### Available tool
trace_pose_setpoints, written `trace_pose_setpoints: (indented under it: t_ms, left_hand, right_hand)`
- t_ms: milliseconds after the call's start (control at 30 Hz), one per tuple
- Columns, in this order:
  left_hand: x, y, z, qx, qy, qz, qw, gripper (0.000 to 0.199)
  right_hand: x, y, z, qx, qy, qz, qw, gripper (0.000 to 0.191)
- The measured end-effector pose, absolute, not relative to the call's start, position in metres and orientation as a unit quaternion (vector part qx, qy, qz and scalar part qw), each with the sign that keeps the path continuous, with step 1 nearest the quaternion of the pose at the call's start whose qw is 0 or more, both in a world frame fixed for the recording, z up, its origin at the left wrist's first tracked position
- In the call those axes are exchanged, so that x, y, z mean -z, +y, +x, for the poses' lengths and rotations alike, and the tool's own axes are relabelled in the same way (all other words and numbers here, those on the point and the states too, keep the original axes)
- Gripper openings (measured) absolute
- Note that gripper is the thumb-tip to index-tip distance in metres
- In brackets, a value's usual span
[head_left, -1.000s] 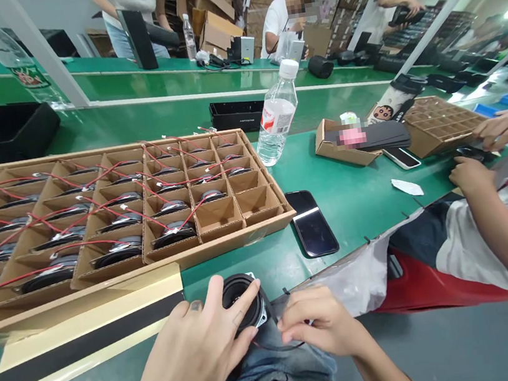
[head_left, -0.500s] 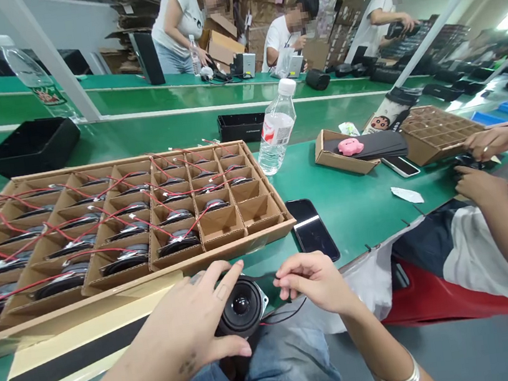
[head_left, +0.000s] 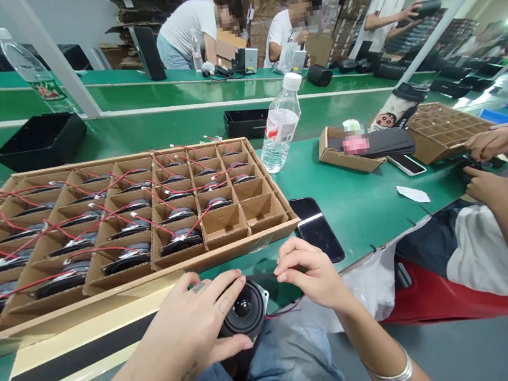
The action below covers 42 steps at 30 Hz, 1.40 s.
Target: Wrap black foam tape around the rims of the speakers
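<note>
My left hand [head_left: 206, 320] grips a round black speaker [head_left: 243, 307] with a metal frame, fingers over its far side and thumb along its near side. The speaker is held above my lap at the table's edge, cone facing up. From its far rim a thin black strip [head_left: 266, 279] reaches toward my right hand [head_left: 310, 274], whose thumb and fingers are pinched at the strip's end. A red and black wire [head_left: 283, 311] trails from the speaker's right side. Behind my hands, a cardboard tray [head_left: 224, 245] with dividers holds several wired speakers [head_left: 180, 241].
Left of my hands lies a yellowish sheet [head_left: 88, 356] with a black band. A phone [head_left: 319, 232] and a water bottle [head_left: 281, 125] stand right of the tray. Black housings [head_left: 42, 141] sit farther back. A co-worker's hands [head_left: 488, 173] work at the right.
My right hand has shifted slightly and stays pinched beside the speaker. The speaker stays in my left hand, turned a little. Across the bench, one person bends lower and another lifts a dark object.
</note>
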State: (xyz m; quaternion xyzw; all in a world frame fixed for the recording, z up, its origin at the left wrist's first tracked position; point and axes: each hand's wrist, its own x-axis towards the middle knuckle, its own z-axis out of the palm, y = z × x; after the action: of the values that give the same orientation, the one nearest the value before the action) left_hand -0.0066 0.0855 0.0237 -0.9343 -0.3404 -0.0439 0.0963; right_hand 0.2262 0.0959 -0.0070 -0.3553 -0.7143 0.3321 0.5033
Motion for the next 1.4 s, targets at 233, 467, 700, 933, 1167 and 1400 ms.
trace_pose_setpoints:
  t_ms: [233,467,700,933,1167,1400]
  left_hand:
    - [-0.018,0.073,-0.006,0.043,-0.399,-0.914,0.054,0.062]
    - [-0.005,0.076,-0.011,0.126,-0.352,-0.922,0.103,0.056]
    - [-0.007,0.064,-0.004,0.132,-0.397,-0.904,0.089,0.055]
    - [-0.016,0.058,0.006,0.090,-0.439,-0.891,0.074,0.059]
    - [-0.011,0.058,0.006,0.098,-0.412,-0.899,0.115,0.062]
    - [-0.013,0.050,0.013,0.041,-0.445,-0.886,0.125,0.058]
  right_hand:
    - [0.014,0.095,0.231,-0.322,-0.724,-0.374,0.482,0.019]
    - [0.020,0.088,0.233,-0.244,-0.761,-0.388,0.459,0.024]
    - [0.020,0.087,0.232,-0.228,-0.779,-0.386,0.439,0.023]
    - [0.018,0.082,0.230,-0.212,-0.792,-0.388,0.421,0.025]
    - [0.020,0.080,0.229,-0.213,-0.795,-0.376,0.425,0.024]
    - [0.020,0.078,0.225,-0.209,-0.800,-0.364,0.430,0.023]
